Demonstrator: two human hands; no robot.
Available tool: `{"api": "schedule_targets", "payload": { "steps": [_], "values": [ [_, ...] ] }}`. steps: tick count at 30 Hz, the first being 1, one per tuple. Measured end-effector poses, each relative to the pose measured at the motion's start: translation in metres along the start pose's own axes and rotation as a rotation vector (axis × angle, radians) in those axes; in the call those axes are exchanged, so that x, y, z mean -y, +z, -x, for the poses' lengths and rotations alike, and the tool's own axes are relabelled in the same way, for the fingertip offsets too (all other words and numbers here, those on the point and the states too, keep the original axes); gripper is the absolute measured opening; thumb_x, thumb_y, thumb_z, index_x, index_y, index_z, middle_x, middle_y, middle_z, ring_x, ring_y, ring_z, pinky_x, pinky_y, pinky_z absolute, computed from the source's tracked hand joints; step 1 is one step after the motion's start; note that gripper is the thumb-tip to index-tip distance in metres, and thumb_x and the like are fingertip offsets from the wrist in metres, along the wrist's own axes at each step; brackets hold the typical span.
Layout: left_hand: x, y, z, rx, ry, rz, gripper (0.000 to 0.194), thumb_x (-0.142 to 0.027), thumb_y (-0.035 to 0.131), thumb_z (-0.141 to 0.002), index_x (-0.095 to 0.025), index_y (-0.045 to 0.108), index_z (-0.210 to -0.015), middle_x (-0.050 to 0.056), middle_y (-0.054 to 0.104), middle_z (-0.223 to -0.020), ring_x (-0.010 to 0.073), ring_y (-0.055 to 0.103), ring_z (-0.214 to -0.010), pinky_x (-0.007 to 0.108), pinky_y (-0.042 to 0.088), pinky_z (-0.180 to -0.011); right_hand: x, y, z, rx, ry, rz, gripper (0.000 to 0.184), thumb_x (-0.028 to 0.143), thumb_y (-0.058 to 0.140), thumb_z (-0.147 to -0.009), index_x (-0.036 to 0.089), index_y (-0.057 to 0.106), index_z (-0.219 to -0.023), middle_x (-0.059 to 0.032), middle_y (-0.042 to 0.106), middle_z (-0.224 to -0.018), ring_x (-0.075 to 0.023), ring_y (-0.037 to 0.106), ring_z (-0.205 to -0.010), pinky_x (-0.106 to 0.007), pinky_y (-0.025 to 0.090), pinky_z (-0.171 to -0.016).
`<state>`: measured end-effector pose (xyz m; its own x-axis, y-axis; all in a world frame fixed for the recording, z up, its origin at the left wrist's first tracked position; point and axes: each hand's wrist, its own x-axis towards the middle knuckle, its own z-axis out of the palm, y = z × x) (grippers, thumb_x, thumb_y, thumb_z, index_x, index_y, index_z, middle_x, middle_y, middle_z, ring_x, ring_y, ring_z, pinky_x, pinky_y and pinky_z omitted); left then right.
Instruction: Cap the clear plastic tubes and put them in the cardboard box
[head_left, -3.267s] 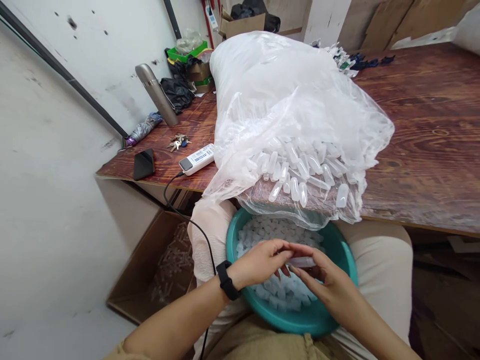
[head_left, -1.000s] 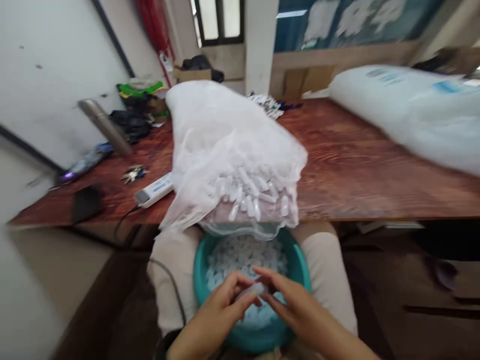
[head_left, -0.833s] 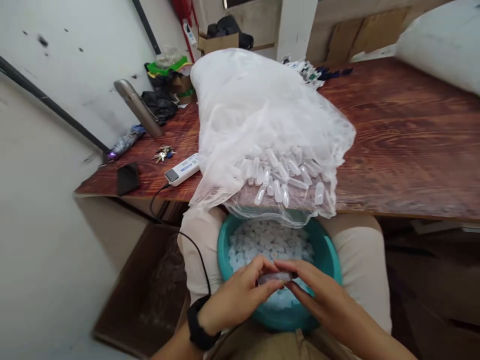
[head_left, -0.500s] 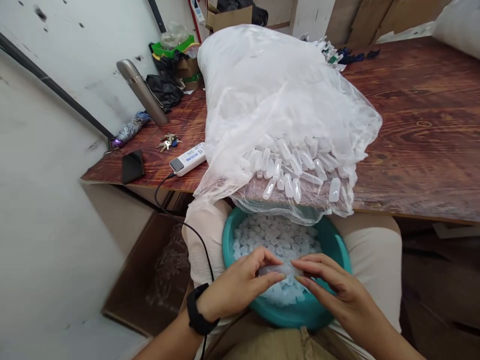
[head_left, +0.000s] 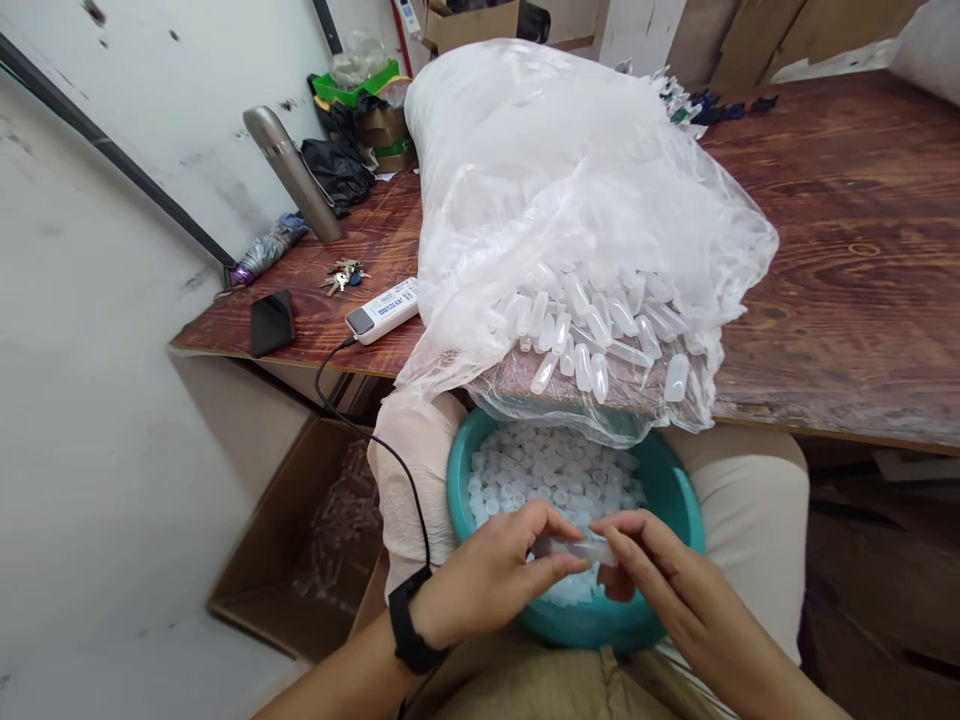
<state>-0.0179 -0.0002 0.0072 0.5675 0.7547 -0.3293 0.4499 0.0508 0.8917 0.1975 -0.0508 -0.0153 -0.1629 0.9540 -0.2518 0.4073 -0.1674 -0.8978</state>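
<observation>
translucent and whitish, the small plastic piece (head_left: 592, 551) lies crosswise between the two hands, above the basin. we see it as long and narrow, a little shiny; its left end is partly hidden by fingers. the left hand (head_left: 491, 575) pinches it between thumb and forefinger, which are apart only by the piece. the right hand (head_left: 667, 580) has its fingertips close together at the other end, but we cannot tell if they pinch it. below the hands, we find many whitish pieces (head_left: 555, 470) inside the teal basin (head_left: 696, 520). beyond it, on the wooden table (head_left: 847, 260), rests the big clear bag (head_left: 540, 150), with longer nail-shaped pieces (head_left: 600, 322) at its mouth.
</observation>
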Motion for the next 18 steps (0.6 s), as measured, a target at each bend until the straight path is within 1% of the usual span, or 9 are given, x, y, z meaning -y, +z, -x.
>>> {"api": "schedule_targets", "payload": {
  "steps": [2, 4, 6, 8, 9, 12, 13, 16, 18],
  "values": [
    [-0.001, 0.001, 0.000, -0.009, -0.021, 0.024, 0.026, -0.037, 0.065, -0.093, -0.022, 0.066, -0.113, 0.001, 0.070, -0.100, 0.0157, 0.060, -0.086, 0.025, 0.043, -0.075, 0.002, -0.002, 0.000, 0.044, -0.047, 0.013, 0.035, 0.055, 0.048, -0.099, 0.026, 0.062, -0.113, -0.0008, 0.072, -0.080, -0.0184, 0.071, -0.074, -0.027, 0.057, -0.068],
    [-0.002, 0.001, 0.001, 0.001, -0.025, 0.034, 0.027, -0.038, 0.065, -0.093, -0.021, 0.066, -0.113, 0.001, 0.069, -0.100, 0.0154, 0.059, -0.086, 0.025, 0.043, -0.075, 0.002, -0.004, 0.000, 0.039, -0.099, 0.081, 0.035, 0.055, 0.053, -0.097, 0.027, 0.062, -0.115, -0.0009, 0.073, -0.086, -0.0186, 0.071, -0.077, -0.026, 0.056, -0.069],
    [-0.003, 0.001, 0.002, 0.019, -0.014, 0.035, 0.028, -0.040, 0.065, -0.093, -0.021, 0.066, -0.113, 0.000, 0.069, -0.097, 0.0148, 0.059, -0.086, 0.024, 0.043, -0.075, 0.003, -0.008, 0.000, 0.059, -0.137, 0.187, 0.033, 0.055, 0.047, -0.100, 0.027, 0.064, -0.105, -0.0003, 0.072, -0.082, -0.0188, 0.070, -0.074, -0.026, 0.053, -0.065],
    [-0.004, 0.001, 0.003, 0.033, 0.003, 0.029, 0.027, -0.041, 0.065, -0.093, -0.021, 0.067, -0.112, 0.000, 0.068, -0.094, 0.0141, 0.059, -0.084, 0.023, 0.043, -0.074, 0.005, -0.012, 0.000, 0.106, -0.177, 0.304, 0.039, 0.053, 0.038, -0.104, 0.026, 0.063, -0.089, 0.0000, 0.069, -0.075, -0.0192, 0.069, -0.070, -0.027, 0.049, -0.061],
    [-0.004, 0.001, 0.003, 0.037, 0.007, 0.023, 0.027, -0.040, 0.065, -0.092, -0.021, 0.067, -0.111, -0.001, 0.068, -0.093, 0.0137, 0.059, -0.083, 0.023, 0.043, -0.074, 0.007, -0.014, 0.000, 0.126, -0.197, 0.354, 0.040, 0.052, 0.036, -0.105, 0.026, 0.061, -0.086, -0.0001, 0.069, -0.076, -0.0194, 0.069, -0.071, -0.027, 0.048, -0.062],
    [-0.004, 0.000, 0.003, 0.031, 0.003, 0.001, 0.025, -0.039, 0.066, -0.092, -0.021, 0.067, -0.110, -0.001, 0.067, -0.092, 0.0135, 0.058, -0.082, 0.023, 0.043, -0.073, 0.012, -0.017, 0.001, 0.144, -0.250, 0.444, 0.035, 0.050, 0.036, -0.105, 0.026, 0.059, -0.094, -0.0011, 0.068, -0.083, -0.0199, 0.069, -0.076, -0.028, 0.048, -0.065],
    [-0.003, 0.000, 0.003, 0.028, 0.007, -0.006, 0.025, -0.039, 0.066, -0.092, -0.021, 0.067, -0.110, -0.001, 0.067, -0.091, 0.0134, 0.058, -0.082, 0.023, 0.043, -0.073, 0.013, -0.018, 0.000, 0.151, -0.259, 0.463, 0.037, 0.050, 0.035, -0.106, 0.026, 0.058, -0.092, -0.0012, 0.067, -0.082, -0.0198, 0.068, -0.074, -0.028, 0.047, -0.064],
    [-0.002, 0.001, 0.004, 0.031, 0.055, -0.030, 0.026, -0.038, 0.065, -0.093, -0.020, 0.067, -0.111, -0.001, 0.066, -0.090, 0.0130, 0.059, -0.081, 0.022, 0.043, -0.074, 0.013, -0.017, -0.001, 0.195, -0.266, 0.494, 0.051, 0.049, 0.022, -0.108, 0.025, 0.053, -0.074, 0.0003, 0.061, -0.069, -0.0183, 0.063, -0.062, -0.028, 0.043, -0.058],
    [-0.001, 0.003, 0.004, 0.040, 0.081, -0.043, 0.025, -0.038, 0.065, -0.094, -0.020, 0.066, -0.112, -0.001, 0.066, -0.092, 0.0128, 0.059, -0.082, 0.022, 0.043, -0.075, 0.012, -0.017, -0.002, 0.190, -0.251, 0.491, 0.046, 0.050, 0.027, -0.107, 0.025, 0.054, -0.079, 0.0007, 0.061, -0.071, -0.0180, 0.063, -0.063, -0.028, 0.043, -0.059]
  ]
}}
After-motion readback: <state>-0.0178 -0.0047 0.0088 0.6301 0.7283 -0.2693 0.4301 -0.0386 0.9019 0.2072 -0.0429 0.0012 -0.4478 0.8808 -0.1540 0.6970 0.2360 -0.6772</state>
